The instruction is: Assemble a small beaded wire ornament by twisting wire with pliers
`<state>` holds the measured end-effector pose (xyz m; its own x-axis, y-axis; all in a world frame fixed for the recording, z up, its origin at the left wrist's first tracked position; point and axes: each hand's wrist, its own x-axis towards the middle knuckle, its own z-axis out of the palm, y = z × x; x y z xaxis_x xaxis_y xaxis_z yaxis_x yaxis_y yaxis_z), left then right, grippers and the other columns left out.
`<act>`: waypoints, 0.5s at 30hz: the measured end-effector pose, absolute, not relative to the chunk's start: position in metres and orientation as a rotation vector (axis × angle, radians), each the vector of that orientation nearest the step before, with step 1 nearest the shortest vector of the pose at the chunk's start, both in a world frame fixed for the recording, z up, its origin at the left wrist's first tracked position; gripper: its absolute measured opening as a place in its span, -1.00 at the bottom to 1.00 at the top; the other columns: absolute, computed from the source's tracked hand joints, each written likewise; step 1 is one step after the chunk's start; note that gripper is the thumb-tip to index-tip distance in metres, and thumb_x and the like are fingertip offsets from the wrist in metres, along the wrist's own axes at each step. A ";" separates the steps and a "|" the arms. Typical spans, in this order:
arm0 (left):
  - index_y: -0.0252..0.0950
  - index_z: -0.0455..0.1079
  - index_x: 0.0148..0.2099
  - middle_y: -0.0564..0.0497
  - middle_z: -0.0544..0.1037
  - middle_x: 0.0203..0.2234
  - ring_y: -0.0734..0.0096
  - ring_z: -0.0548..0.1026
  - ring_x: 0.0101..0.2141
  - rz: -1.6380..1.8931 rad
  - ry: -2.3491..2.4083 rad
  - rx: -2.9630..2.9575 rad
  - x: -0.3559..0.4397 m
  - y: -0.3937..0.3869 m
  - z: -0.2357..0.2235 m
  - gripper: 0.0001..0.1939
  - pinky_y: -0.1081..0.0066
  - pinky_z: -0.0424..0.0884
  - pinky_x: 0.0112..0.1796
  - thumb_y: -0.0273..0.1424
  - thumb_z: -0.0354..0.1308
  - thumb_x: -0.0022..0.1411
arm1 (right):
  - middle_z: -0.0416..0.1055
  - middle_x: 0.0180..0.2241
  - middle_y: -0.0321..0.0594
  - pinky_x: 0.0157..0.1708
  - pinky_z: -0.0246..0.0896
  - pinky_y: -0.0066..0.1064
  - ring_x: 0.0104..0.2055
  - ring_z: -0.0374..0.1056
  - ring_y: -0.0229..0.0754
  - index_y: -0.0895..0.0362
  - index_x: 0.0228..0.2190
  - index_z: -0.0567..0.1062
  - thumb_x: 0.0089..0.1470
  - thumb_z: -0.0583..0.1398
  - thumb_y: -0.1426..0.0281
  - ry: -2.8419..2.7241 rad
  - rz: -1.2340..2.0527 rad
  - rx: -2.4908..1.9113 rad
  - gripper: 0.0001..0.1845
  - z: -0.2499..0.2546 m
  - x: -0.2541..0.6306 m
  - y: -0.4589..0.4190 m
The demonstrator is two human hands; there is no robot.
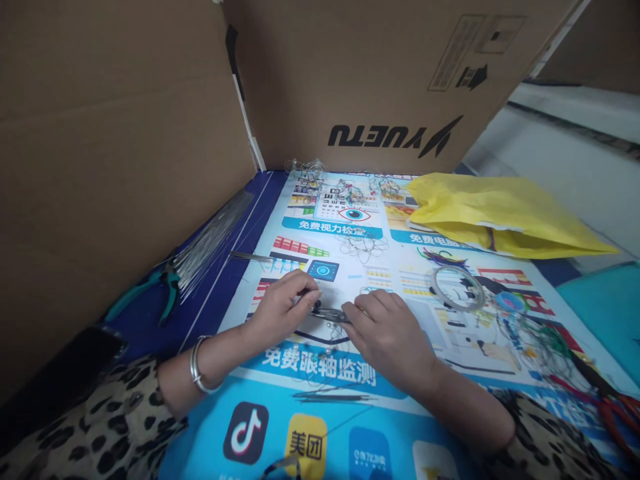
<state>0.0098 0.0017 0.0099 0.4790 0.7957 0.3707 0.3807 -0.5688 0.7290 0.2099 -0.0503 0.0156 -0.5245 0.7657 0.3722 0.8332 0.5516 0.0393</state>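
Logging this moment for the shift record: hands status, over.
Left hand pinching at small dark piece. Right hand gripping pliers. Yellow bag beyond, off to the right, clear of both.

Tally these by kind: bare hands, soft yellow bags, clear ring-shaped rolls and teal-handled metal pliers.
Bare hands: 2 (left hand, right hand)
Soft yellow bag: 1
Clear ring-shaped roll: 1
Teal-handled metal pliers: 1
Total: 5
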 end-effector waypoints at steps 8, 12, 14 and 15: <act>-0.31 0.29 -0.35 0.04 0.37 -0.45 0.46 0.32 -0.37 0.980 0.963 2.161 0.009 0.002 0.007 -0.88 0.44 0.27 -0.32 -0.45 -0.02 0.26 | 0.37 -0.41 -0.17 -0.30 -0.04 -0.31 -0.29 0.17 -0.12 0.16 -0.34 0.46 0.10 0.12 0.33 -2.456 -0.262 -1.376 -0.83 0.015 0.207 -0.049; -0.31 0.28 -0.35 0.04 0.36 -0.45 0.46 0.32 -0.37 0.973 0.960 2.177 0.009 0.002 0.008 -0.88 0.44 0.26 -0.32 -0.45 -0.02 0.26 | 0.37 -0.40 -0.18 -0.31 -0.04 -0.30 -0.28 0.17 -0.11 0.15 -0.32 0.46 0.10 0.12 0.32 -2.443 -0.245 -1.382 -0.82 0.013 0.207 -0.050; -0.32 0.28 -0.35 0.04 0.36 -0.46 0.46 0.32 -0.38 0.966 0.965 2.186 0.010 0.002 0.008 -0.88 0.44 0.26 -0.32 -0.45 -0.02 0.26 | 0.37 -0.40 -0.19 -0.30 -0.04 -0.30 -0.28 0.16 -0.11 0.14 -0.32 0.46 0.10 0.12 0.31 -2.439 -0.236 -1.383 -0.82 0.012 0.207 -0.050; -0.32 0.28 -0.35 0.04 0.36 -0.46 0.47 0.32 -0.38 0.965 0.968 2.190 0.010 0.002 0.008 -0.88 0.45 0.26 -0.32 -0.46 -0.01 0.26 | 0.37 -0.40 -0.19 -0.30 -0.05 -0.30 -0.28 0.16 -0.11 0.14 -0.33 0.46 0.10 0.12 0.31 -2.437 -0.232 -1.385 -0.82 0.012 0.207 -0.050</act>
